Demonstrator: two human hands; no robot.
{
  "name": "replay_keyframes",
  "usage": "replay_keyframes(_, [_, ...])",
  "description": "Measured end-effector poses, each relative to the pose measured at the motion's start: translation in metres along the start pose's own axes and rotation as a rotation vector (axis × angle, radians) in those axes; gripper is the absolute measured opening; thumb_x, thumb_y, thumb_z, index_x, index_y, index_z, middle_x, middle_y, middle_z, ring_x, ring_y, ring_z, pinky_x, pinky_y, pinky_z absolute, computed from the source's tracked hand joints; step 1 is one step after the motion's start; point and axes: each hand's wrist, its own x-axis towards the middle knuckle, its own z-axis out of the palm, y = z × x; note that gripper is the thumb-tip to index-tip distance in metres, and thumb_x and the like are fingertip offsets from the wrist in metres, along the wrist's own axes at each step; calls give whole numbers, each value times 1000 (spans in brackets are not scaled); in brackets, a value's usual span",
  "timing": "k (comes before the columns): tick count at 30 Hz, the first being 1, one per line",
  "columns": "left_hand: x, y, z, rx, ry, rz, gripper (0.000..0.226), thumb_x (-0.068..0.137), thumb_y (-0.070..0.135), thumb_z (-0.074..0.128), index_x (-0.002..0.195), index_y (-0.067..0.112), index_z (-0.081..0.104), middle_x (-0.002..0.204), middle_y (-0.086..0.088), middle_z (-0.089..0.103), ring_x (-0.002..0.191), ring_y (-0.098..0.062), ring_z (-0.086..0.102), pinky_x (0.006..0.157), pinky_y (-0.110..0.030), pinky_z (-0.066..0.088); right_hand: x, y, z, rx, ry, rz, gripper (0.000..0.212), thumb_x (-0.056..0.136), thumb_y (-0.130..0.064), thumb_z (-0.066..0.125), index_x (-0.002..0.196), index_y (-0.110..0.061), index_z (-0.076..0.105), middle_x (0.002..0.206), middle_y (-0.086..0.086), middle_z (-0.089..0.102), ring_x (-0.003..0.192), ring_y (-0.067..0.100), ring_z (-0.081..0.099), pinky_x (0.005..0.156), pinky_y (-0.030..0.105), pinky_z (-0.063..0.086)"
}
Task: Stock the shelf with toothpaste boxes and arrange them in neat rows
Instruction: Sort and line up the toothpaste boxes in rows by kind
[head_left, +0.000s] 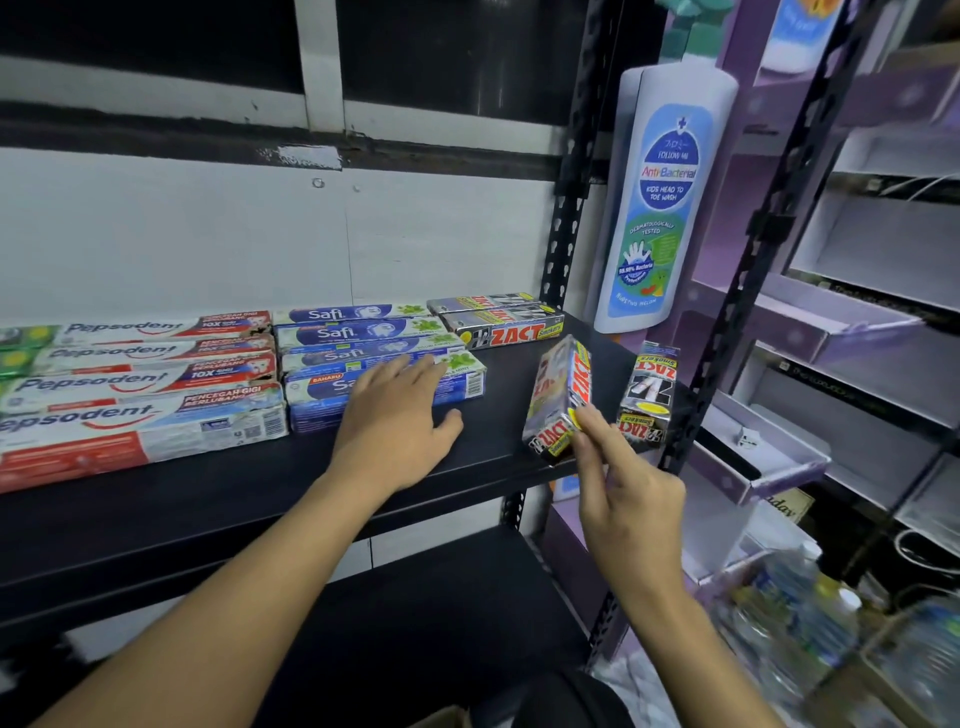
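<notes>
Zact toothpaste box (558, 395): at the front right of the black shelf (260, 493), tilted, its near end pinched by the right hand (631, 499) between thumb and fingers. Whether its far end rests on the shelf cannot be told.

Second loose Zact box (647, 395): at 3 o'clock of the held one, just beside it, standing near the shelf's right edge.

Shelved Zact boxes (511, 325): at 11 o'clock, lying lengthwise against the back corner.

Safi boxes (363, 338): at 9 o'clock, in a row running front to back. The left hand (400, 415) lies flat, fingers straight, on the front Safi box (462, 382).

Hands well apart.

Pepsodent boxes (145, 384): further toward 9 o'clock, just beside the Safi row.

Follow Me antibacterial wash bottle display (665, 197): at 1 o'clock, upright beyond the shelf post, with a purple display stand (831, 322) at 2 o'clock.
</notes>
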Motion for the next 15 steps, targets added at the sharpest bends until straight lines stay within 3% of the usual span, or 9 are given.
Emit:
replay_keyframes(2, [0,0,0,0,-4,1,67,98,57,37,156,25,24,162,5,24,150,-17,17,122,-39,9,-5,0,-3,-9,18,48,31,93,-20,58,120,-11,69,82,12,74,70,25,59,66,30,46])
replay_keyframes(4, [1,0,0,-1,-5,2,67,98,56,37,156,25,24,163,5,23,150,-17,17,122,-40,9,-9,-1,-4,-1,-9,73,36,92,-16,61,127,-16,65,86,4,75,58,14,55,61,24,43])
replay_keyframes(6, [1,0,0,0,-6,1,67,98,56,37,156,25,24,163,5,23,150,-17,17,122,-39,9,-11,-3,-5,-8,-19,54,39,90,-9,64,129,-15,64,79,4,72,63,4,41,63,22,42])
replay_keyframes(8, [1,0,0,1,-4,-1,67,98,56,38,156,25,25,162,5,24,150,-17,17,122,-39,9,-11,-4,-6,-3,-35,69,39,90,-12,64,129,-17,64,86,7,73,67,14,51,71,22,46])
replay_keyframes(10, [0,0,0,1,-3,-4,67,98,56,38,156,25,25,162,5,24,150,-17,18,122,-39,9,-7,-5,-4,-13,-75,131,42,90,-29,62,131,-23,62,96,6,74,82,25,66,79,28,49])
replay_keyframes(15, [0,2,-2,1,-16,-9,66,98,56,37,156,26,24,163,5,23,150,-18,17,122,-40,9,0,-8,7,-72,-72,143,43,88,-43,62,127,-25,66,105,7,75,81,29,69,76,27,47])
